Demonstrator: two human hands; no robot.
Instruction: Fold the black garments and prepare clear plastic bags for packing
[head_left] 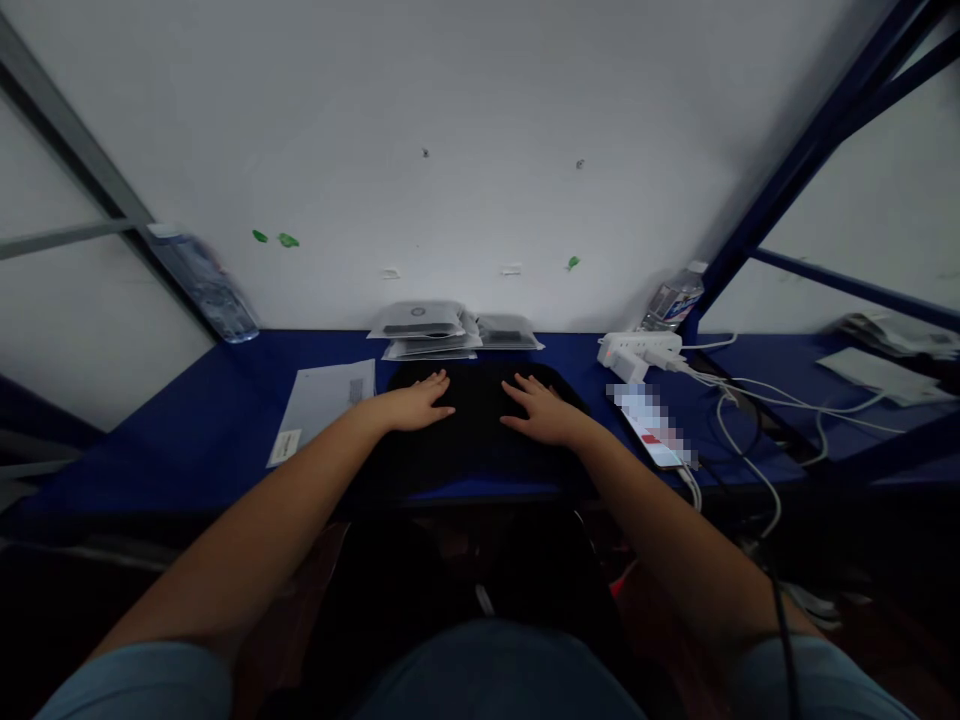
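Both hands rest palm down on a flat black mat-like item (476, 430) that lies on the blue desk (202, 430). My left hand (418, 402) is on its left part, fingers spread and holding nothing. On the right part lies my right hand (541, 408), also with fingers spread and nothing held. Just beyond the black item, against the wall, is a stack of flat packets in clear sleeves (420, 322), with another sleeved packet (506, 330) beside it. Left of my left hand lies a pale flat envelope or sheet (322, 405) with a small white label.
At right, a phone (652, 425) with a cable plugged in lies below a white power strip (641, 350) with several white cables. A labelled plastic bottle (675, 297) stands behind the strip. Another clear bottle (206, 285) is at the far left. Blue frame posts (795, 180) border the right side.
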